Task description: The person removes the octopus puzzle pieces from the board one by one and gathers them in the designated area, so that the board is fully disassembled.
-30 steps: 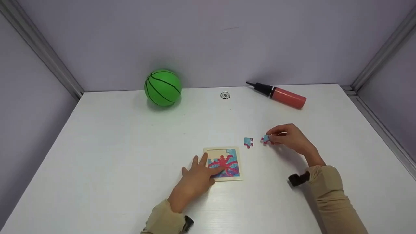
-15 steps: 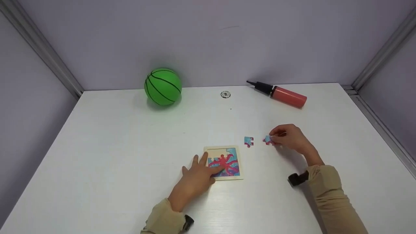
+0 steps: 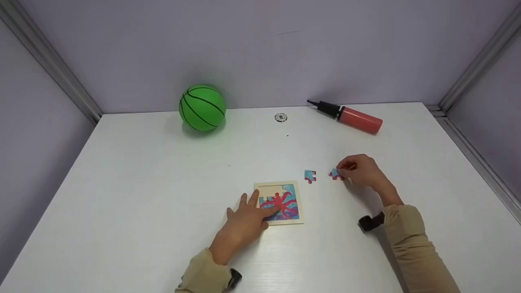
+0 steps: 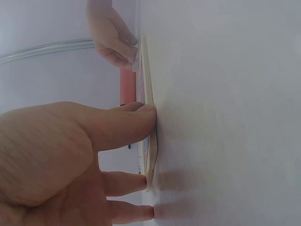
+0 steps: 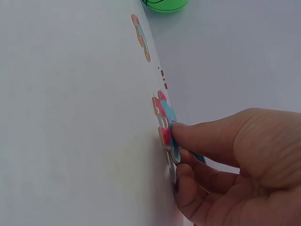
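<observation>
A square wooden jigsaw puzzle shows a pink octopus on blue, with bare wood at its upper left. My left hand rests on its left side, fingers spread and straight, the index finger lying across the picture. In the left wrist view the thumb presses at the frame's edge. Right of the puzzle, my right hand pinches a blue and pink puzzle piece between thumb and fingers, close over the table. A second puzzle piece lies between the frame and my right hand.
A green ball with black lines sits at the back left. A red and black hand pump lies at the back right, and a small round black-and-white marker is between them. Walls border the white table.
My right hand has shifted slightly right with the pinched piece, which has turned a little in the fingers. The left hand stays on the puzzle.
</observation>
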`<state>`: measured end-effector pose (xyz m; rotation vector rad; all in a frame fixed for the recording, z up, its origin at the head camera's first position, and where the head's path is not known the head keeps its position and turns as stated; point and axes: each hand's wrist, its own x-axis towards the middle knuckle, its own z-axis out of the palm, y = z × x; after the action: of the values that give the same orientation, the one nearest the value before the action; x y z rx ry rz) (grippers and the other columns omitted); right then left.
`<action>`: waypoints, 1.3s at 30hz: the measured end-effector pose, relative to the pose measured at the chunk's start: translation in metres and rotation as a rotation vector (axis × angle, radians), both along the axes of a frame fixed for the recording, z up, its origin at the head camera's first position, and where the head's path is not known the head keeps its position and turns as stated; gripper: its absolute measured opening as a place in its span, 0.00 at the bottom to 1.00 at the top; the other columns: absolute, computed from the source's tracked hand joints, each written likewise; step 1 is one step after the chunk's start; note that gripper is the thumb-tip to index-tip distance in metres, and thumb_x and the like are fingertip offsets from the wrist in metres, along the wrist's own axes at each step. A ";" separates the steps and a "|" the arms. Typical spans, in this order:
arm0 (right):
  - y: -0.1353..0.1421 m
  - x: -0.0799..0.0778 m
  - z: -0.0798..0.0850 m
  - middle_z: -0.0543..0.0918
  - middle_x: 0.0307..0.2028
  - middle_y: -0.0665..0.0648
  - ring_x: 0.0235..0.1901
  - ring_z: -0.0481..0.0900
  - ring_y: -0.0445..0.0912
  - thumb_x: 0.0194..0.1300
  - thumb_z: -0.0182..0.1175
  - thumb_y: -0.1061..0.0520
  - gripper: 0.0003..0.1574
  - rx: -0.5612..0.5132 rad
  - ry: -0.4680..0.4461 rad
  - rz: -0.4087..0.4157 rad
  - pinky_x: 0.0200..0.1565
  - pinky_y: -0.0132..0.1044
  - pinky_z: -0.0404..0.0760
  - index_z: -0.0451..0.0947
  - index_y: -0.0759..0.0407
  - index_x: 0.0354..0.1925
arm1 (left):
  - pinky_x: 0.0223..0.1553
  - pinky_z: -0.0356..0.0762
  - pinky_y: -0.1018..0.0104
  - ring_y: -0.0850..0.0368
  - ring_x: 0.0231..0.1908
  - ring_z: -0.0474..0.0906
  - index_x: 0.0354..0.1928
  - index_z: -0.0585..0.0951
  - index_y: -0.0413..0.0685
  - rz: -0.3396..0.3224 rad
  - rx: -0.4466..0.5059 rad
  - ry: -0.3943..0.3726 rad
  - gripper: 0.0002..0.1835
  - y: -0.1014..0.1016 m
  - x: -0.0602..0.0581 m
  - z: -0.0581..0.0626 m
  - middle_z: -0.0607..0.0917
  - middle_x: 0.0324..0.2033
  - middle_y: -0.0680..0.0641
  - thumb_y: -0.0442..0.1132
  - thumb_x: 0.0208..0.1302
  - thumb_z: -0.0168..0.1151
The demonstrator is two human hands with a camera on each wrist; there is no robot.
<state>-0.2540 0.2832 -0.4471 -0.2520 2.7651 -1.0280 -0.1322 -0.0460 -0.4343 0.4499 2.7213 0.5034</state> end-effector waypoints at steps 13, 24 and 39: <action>-0.003 0.001 0.001 0.81 0.36 0.59 0.35 0.74 0.50 0.64 0.61 0.59 0.10 -0.008 0.012 -0.007 0.33 0.36 0.74 0.82 0.63 0.42 | 0.54 0.55 0.25 0.30 0.69 0.48 0.66 0.72 0.68 0.013 -0.001 0.000 0.27 0.001 0.000 0.000 0.54 0.72 0.37 0.40 0.66 0.60; -0.007 0.004 0.000 0.80 0.34 0.59 0.33 0.76 0.49 0.64 0.61 0.61 0.08 -0.062 0.039 -0.001 0.33 0.36 0.75 0.81 0.63 0.41 | 0.54 0.56 0.25 0.30 0.69 0.48 0.65 0.71 0.70 0.006 -0.010 -0.001 0.27 0.002 0.001 0.000 0.54 0.72 0.37 0.39 0.66 0.60; -0.017 0.006 0.006 0.79 0.43 0.60 0.40 0.73 0.52 0.67 0.58 0.53 0.15 -0.074 0.001 -0.114 0.36 0.37 0.75 0.80 0.61 0.47 | 0.55 0.61 0.30 0.28 0.68 0.51 0.65 0.73 0.67 -0.007 -0.017 0.025 0.27 0.002 0.002 0.004 0.56 0.71 0.35 0.39 0.65 0.61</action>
<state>-0.2480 0.2662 -0.4413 -0.1064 2.7737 -1.1596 -0.1303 -0.0440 -0.4307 0.4642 2.7444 0.4755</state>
